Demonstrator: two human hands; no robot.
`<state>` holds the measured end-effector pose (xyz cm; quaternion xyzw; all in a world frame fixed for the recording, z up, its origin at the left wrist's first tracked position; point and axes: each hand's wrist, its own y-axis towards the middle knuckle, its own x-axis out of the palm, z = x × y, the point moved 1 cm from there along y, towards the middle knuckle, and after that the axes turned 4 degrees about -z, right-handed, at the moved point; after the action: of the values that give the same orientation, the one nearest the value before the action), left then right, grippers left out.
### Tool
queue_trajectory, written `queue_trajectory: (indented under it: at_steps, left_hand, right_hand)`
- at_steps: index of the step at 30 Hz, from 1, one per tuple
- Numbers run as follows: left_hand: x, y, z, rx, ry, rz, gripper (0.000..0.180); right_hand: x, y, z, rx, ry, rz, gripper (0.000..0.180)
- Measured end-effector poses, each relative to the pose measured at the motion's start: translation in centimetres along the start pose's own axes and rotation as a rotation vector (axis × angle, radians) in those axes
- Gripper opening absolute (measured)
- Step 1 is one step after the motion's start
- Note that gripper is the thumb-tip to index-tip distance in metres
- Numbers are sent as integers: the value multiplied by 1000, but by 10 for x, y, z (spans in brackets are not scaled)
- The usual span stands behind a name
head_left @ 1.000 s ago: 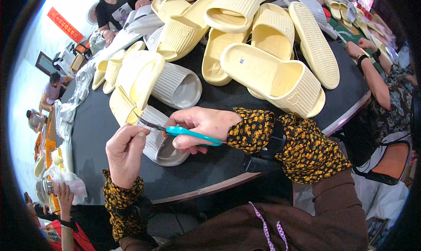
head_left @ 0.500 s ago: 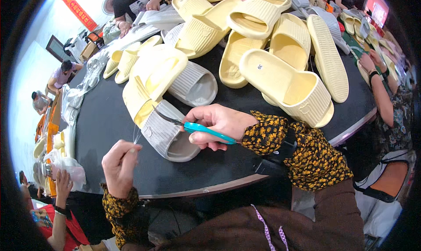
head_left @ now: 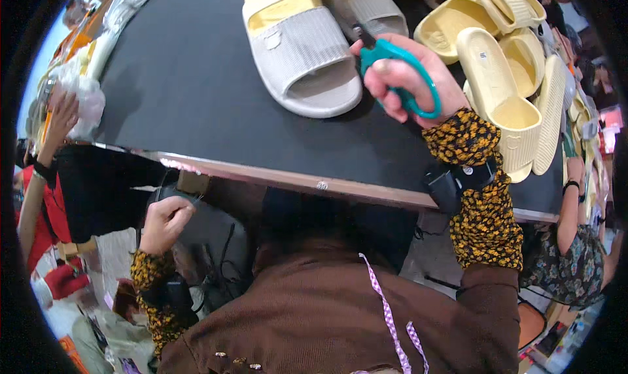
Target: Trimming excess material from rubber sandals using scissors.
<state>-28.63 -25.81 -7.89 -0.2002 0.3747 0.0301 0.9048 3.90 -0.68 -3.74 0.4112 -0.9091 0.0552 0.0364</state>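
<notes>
In my right hand (head_left: 425, 63) is a pair of scissors with teal handles (head_left: 386, 51). My fingers are wrapped through the loops, and the dark blades point up and away, partly hidden. Just left of them a grey slide slipper (head_left: 304, 50) with a ribbed strap lies on the black table (head_left: 190, 73). A pale yellow slipper (head_left: 282, 11) adjoins its far end. My left hand (head_left: 167, 225) is closed in a pinch, held low before the table's near edge. Whatever its fingertips hold is too fine to make out.
More yellow slippers (head_left: 517, 122) are heaped at the right, and another grey slipper (head_left: 373, 11) lies behind the scissors. At the left, another person's hand (head_left: 63, 112) is by clear plastic bags (head_left: 88, 102). A co-worker's arm (head_left: 569, 207) shows at the right.
My view has tilted down toward the near edge. My left hand, which had fine clear threads at its fingertips, has drawn back off the table. The scissors have moved away from the grey slipper's strap.
</notes>
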Motion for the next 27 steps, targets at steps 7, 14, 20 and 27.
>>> queue_trajectory:
  at_steps: [7,14,20,27]
  left_hand:
    - [67,17,-77,78,199,10,15]
    - [28,11,-11,139,231,-141,37]
    - [-44,31,117,338,-275,-256,22]
    - [-64,169,195,615,77,234,26]
  right_hand:
    - [-7,-8,4,-35,130,25,30]
    - [-9,-5,9,-23,195,5,38]
    - [-3,-2,7,-26,118,-85,38]
    - [-11,-1,-1,-117,-20,-83,42]
